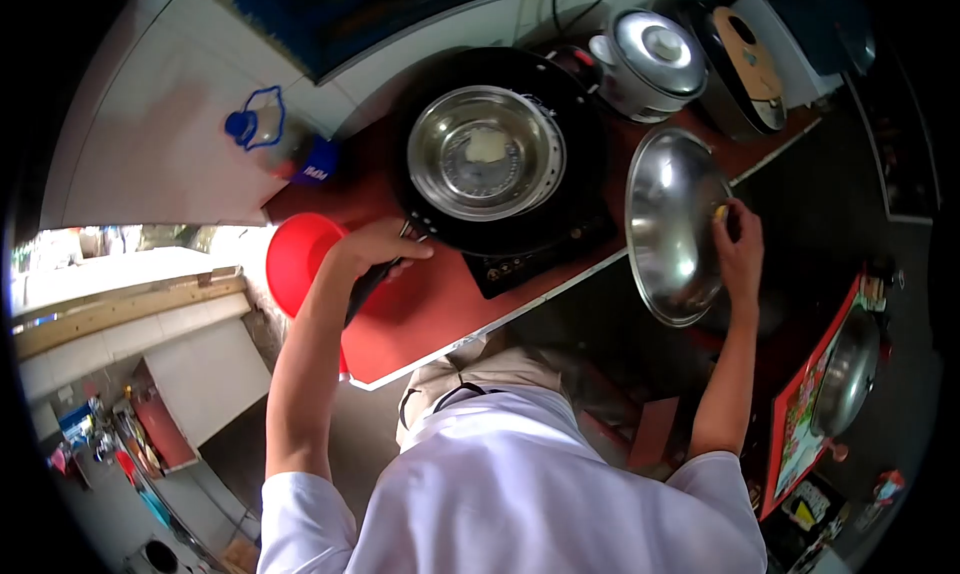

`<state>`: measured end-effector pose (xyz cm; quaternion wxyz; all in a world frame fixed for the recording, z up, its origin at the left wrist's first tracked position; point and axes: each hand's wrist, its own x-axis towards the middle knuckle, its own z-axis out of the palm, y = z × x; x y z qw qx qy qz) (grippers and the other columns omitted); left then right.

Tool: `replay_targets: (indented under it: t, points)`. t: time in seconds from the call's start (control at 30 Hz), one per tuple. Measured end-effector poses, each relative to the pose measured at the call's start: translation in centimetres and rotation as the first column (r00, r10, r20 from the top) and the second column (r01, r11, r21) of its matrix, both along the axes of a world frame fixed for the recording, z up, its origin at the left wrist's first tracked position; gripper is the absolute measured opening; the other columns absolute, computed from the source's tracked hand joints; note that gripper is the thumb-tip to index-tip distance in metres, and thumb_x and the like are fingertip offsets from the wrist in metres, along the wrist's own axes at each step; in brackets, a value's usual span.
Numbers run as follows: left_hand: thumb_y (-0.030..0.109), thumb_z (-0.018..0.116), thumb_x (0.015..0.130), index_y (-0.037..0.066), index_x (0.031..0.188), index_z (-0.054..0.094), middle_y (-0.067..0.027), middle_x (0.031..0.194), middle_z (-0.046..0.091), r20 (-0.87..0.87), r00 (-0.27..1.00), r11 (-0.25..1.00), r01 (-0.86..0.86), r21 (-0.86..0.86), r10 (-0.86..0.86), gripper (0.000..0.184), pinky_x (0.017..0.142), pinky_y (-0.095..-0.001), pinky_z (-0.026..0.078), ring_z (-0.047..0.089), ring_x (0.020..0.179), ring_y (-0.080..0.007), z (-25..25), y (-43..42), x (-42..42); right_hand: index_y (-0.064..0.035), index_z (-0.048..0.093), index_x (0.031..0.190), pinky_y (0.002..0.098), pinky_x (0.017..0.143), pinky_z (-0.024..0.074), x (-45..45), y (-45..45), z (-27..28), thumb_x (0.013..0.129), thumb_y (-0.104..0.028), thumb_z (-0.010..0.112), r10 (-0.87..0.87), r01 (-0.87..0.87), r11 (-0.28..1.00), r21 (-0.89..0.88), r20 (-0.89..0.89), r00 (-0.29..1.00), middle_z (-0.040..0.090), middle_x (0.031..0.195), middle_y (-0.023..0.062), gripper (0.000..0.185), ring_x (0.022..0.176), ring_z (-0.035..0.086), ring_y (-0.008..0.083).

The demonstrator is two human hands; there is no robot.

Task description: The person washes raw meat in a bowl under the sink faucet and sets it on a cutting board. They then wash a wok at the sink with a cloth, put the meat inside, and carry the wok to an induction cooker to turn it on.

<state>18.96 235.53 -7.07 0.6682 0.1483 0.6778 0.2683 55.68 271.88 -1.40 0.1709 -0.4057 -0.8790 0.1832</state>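
Observation:
A black wok [405, 144] sits on an induction cooker [535, 264], and inside it rests a steel pot [430, 139]. A pale, whitish lump [487, 145] lies at the bottom of that pot. My left hand [385, 246] is closed round the wok's dark handle [362, 292]. Off the counter's front edge, on the right, my right hand [738, 249] grips a large domed steel lid [668, 219] by its small yellowish knob; the lid is tilted up, well apart from the wok.
Left of the wok, on the red counter [400, 329], stand a red basin [297, 254] and a big bottle [285, 144] with a blue cap. A lidded rice cooker [650, 69] and a dark appliance [740, 84] stand at the back right. Another steel lid [845, 374] lies at far right.

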Motion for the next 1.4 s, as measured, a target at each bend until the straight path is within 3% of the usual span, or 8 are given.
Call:
replay_targets:
  t: [0.3, 0.4, 0.47, 0.63, 0.93, 1.17, 1.2, 1.4]
  points:
    - [0.022, 0.068, 0.086, 0.004, 0.089, 0.056, -0.0041, 0.063, 0.055, -0.084, 0.984, 0.988, -0.155, -0.002, 0.154, 0.021, 0.044, -0.0282, 0.046, 0.054, 0.048, -0.0137, 0.7, -0.4, 3.0, -0.008, 0.053, 0.125, 0.0439, 0.084, 0.0493, -0.1, 6.6, -11.6, 0.086, -0.032, 0.066, -0.059, 0.04, 0.994, 0.097, 0.202, 0.978, 0.053, 0.114, 0.0211, 0.048, 0.1, 0.059, 0.0376]
    - [0.022, 0.067, 0.086, 0.004, 0.091, 0.057, -0.0051, 0.068, 0.058, -0.007, 0.975, 0.975, -0.223, -0.021, 0.222, 0.022, 0.049, -0.0287, 0.052, 0.058, 0.054, -0.0146, 0.2, -1.0, 3.4, -0.0062, 0.054, 0.125, 0.0431, 0.09, 0.047, -1.3, 7.6, -13.0, 0.086, -0.029, 0.066, -0.037, 0.024, 0.996, 0.082, 0.161, 0.986, 0.053, 0.115, 0.023, 0.047, 0.105, 0.055, 0.0393]
    - [0.022, 0.068, 0.086, 0.001, 0.099, 0.057, -0.0059, 0.071, 0.058, 0.19, 0.957, 0.972, -0.23, 0.037, 0.219, 0.027, 0.053, -0.0276, 0.051, 0.059, 0.059, -0.0154, -0.2, -1.0, 3.3, -0.0059, 0.053, 0.126, 0.0426, 0.09, 0.0469, -2.0, 8.3, -14.2, 0.086, -0.029, 0.066, -0.02, 0.01, 0.998, 0.065, 0.167, 0.986, 0.053, 0.117, 0.023, 0.048, 0.106, 0.055, 0.0394]
    - [0.011, 0.064, 0.086, 0.003, 0.095, 0.054, -0.0039, 0.067, 0.053, 0.162, 0.971, 0.971, -0.199, 0.131, 0.177, 0.016, 0.046, -0.0272, 0.044, 0.051, 0.052, -0.0128, -1.1, -0.7, 3.3, -0.0058, 0.053, 0.127, 0.0424, 0.088, 0.0479, -2.3, 8.3, -14.9, 0.086, -0.03, 0.066, -0.074, 0.07, 0.997, 0.025, 0.206, 0.976, 0.053, 0.116, 0.0234, 0.049, 0.103, 0.057, 0.0386]
    - [0.006, 0.067, 0.077, -0.002, 0.087, 0.057, -0.0025, 0.062, 0.052, 0.082, 0.948, 0.928, -0.319, 0.192, 0.308, 0.016, 0.04, -0.0263, 0.04, 0.049, 0.044, -0.0101, -0.1, -1.7, 6.6, -0.006, 0.05, 0.129, 0.044, 0.091, 0.0457, 1.8, 7.2, -10.7, 0.09, -0.03, 0.063, -0.017, -0.023, 0.988, 0.156, 0.251, 0.968, 0.053, 0.117, 0.0229, 0.047, 0.106, 0.054, 0.0401]
    - [0.001, 0.062, 0.075, -0.002, 0.082, 0.056, -0.0018, 0.061, 0.05, 0.201, 0.9, 0.897, -0.418, 0.144, 0.387, 0.01, 0.037, -0.0244, 0.038, 0.051, 0.045, -0.0084, 1.5, -5.6, 8.7, -0.0049, 0.054, 0.127, 0.0395, 0.093, 0.0434, 2.9, 3.1, -4.3, 0.092, -0.024, 0.061, -0.022, 0.013, 0.999, 0.053, 0.162, 0.987, 0.053, 0.116, 0.0178, 0.04, 0.107, 0.055, 0.0317]
    - [0.0, 0.062, 0.076, 0.0, 0.078, 0.052, -0.0014, 0.062, 0.049, 0.268, 0.885, 0.862, -0.445, 0.243, 0.382, 0.01, 0.037, -0.0246, 0.039, 0.051, 0.045, -0.0084, 0.4, -6.8, 9.3, -0.0044, 0.054, 0.127, 0.0393, 0.093, 0.0433, 2.8, 2.3, -3.1, 0.093, -0.024, 0.061, -0.026, 0.022, 0.999, 0.023, 0.155, 0.988, 0.053, 0.116, 0.0175, 0.04, 0.107, 0.055, 0.0313]
    - [0.003, 0.062, 0.081, 0.001, 0.08, 0.053, -0.0013, 0.06, 0.05, 0.317, 0.865, 0.825, -0.481, 0.298, 0.39, 0.01, 0.041, -0.0251, 0.039, 0.05, 0.045, -0.0094, 5.2, -13.9, 12.5, -0.0048, 0.052, 0.131, 0.0382, 0.096, 0.0414, 1.6, -1.0, 2.9, 0.096, -0.025, 0.056, 0.119, -0.139, 0.985, 0.102, 0.182, 0.976, 0.051, 0.124, 0.0158, 0.04, 0.114, 0.053, 0.0307]
